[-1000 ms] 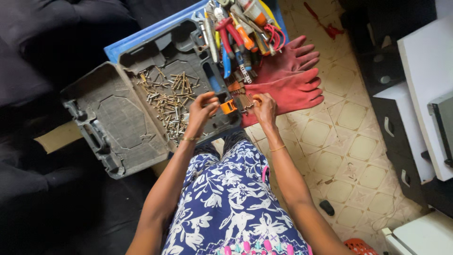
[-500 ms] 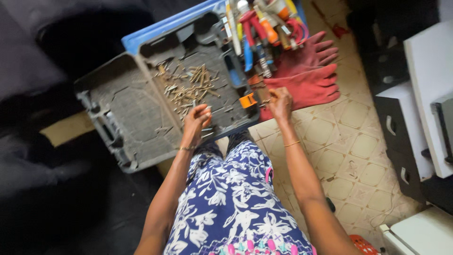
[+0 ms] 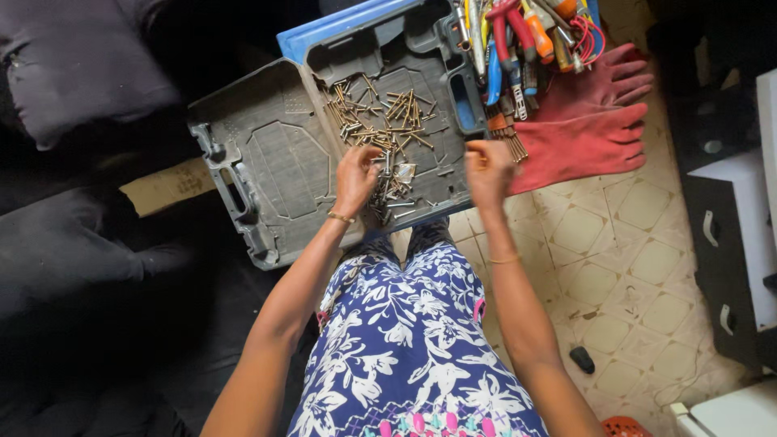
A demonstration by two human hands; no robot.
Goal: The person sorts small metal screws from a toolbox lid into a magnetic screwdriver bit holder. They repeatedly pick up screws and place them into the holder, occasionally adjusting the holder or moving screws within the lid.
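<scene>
A grey plastic case (image 3: 275, 162) lies open on the floor in front of the person's knees, its two halves spread flat. Behind the case's far edge sits a blue tray (image 3: 356, 20), and to the right of the case two red gloves (image 3: 595, 121) lie flat on the tiled floor (image 3: 623, 243), fingers pointing away from the case. A bundle of pliers and screwdrivers (image 3: 518, 40) with red, blue and orange handles is heaped just past the case's right corner, partly over the gloves. Inside the right half of the case a loose pile of screws (image 3: 380, 121) is scattered across the moulded bottom. The left hand (image 3: 356, 178) rests in that half at the near end of the pile, fingers curled down among the screws and pinching at them. The right hand (image 3: 488, 170) hovers at the case's right edge, closed into a loose fist; whether it holds anything cannot be told. Nails (image 3: 511, 146) lie just beyond it, beside the gloves.
</scene>
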